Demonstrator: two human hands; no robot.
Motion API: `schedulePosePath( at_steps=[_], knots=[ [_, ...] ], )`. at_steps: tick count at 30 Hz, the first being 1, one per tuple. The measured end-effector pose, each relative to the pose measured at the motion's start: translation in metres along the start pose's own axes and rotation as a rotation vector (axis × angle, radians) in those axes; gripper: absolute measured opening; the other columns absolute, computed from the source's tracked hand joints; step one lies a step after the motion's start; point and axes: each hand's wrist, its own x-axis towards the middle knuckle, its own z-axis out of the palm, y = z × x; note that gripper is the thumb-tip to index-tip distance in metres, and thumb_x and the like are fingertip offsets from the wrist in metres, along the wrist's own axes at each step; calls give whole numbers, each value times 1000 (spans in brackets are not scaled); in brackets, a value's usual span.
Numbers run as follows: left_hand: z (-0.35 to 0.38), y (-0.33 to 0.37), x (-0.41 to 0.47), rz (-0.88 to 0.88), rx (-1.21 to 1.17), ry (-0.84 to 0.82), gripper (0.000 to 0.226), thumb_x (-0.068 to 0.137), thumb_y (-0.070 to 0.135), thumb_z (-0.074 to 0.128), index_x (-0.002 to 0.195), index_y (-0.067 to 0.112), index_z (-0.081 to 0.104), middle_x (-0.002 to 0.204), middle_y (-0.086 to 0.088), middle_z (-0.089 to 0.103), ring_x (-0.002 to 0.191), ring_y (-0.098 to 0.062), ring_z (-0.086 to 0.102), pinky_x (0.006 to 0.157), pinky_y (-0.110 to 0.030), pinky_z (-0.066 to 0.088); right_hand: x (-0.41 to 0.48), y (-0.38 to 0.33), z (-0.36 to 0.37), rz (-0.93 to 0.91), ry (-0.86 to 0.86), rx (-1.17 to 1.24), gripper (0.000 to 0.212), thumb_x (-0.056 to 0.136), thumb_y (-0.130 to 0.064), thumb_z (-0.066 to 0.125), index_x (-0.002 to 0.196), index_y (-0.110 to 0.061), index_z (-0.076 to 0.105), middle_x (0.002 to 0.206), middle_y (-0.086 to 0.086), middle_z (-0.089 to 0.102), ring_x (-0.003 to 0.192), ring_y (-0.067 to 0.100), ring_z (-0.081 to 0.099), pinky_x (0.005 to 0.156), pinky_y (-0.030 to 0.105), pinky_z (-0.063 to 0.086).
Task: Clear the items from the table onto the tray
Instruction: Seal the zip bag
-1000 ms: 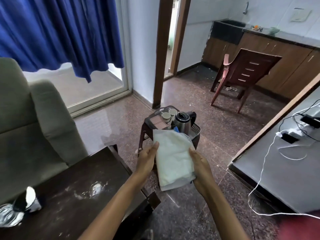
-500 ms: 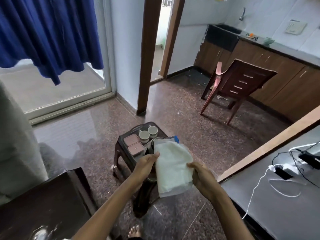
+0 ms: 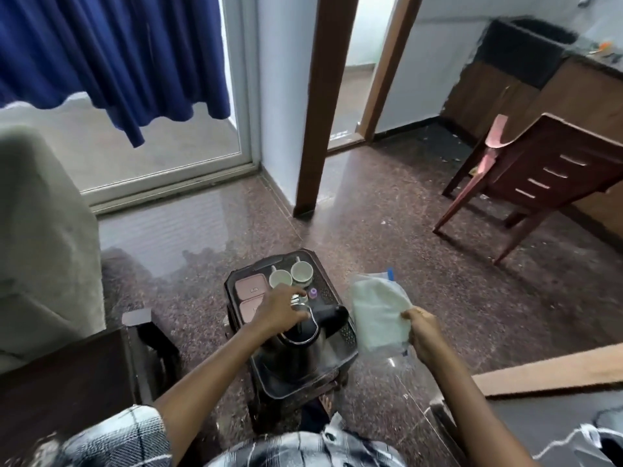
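Hands over dark rectangular plastic tray [image 3: 332, 294] on a low stool | my right hand [image 3: 425, 335] grips a clear zip bag of white powder [image 3: 377, 315] just right of the tray | my left hand [image 3: 279, 310] closes on the steel kettle [image 3: 303, 345] handle | two white cups [image 3: 291, 276], two pink lidded boxes [image 3: 250, 296] aboard.

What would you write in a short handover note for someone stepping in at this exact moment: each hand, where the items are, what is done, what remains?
Left hand: over the tray, at the kettle; whether its grip is closed cannot be told.
Right hand: grip closed on the plastic bag of white contents, held in the air right of the tray.
Done: kettle, two cups, two pink boxes and a small purple item are on the tray.
Left: place the bag on the tray. The table is mostly out of view, so check it for leftovers.
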Motion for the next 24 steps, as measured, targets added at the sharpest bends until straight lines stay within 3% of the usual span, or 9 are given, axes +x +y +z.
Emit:
schedulePosePath(
  at_steps=[3,5,8,11,18,24],
  knots=[
    [23,3,14,-146,300,-205,93,66,55,72,144,33,26,152,-8,19,137,-39,25,110,-51,29,43,3,7,8,-29,-131,20,82,10,42,74,-3,54,61,8,47,38,10,44,33,11,27],
    [39,5,14,-204,387,-271,106,63,57,74,147,36,12,156,-9,4,138,-45,16,110,-56,26,68,9,17,17,-57,-223,21,81,9,44,69,-5,52,58,7,43,31,5,38,31,12,24],
    [52,3,12,-277,411,-216,110,61,50,79,145,41,9,155,-9,3,132,-47,27,104,-54,37,102,21,36,20,-141,-354,20,79,7,46,65,-5,53,60,9,45,49,16,42,41,20,29],
    [55,0,12,-292,417,-171,103,62,48,78,144,43,14,153,-6,9,127,-42,36,99,-49,44,127,40,54,19,-218,-444,11,73,3,46,73,7,56,69,13,50,65,23,47,56,34,35],
    [56,-3,9,-281,406,-142,102,61,47,78,142,45,16,153,-2,12,128,-36,38,98,-48,44,129,43,88,-42,-288,-617,14,73,2,51,67,-5,61,66,13,55,65,22,51,57,33,37],
    [55,-2,9,-290,405,-127,102,63,46,78,143,46,15,155,-1,9,130,-35,36,100,-48,43,123,47,105,-57,-316,-771,21,75,-1,51,90,2,66,83,17,63,80,28,59,67,33,43]
  ],
)
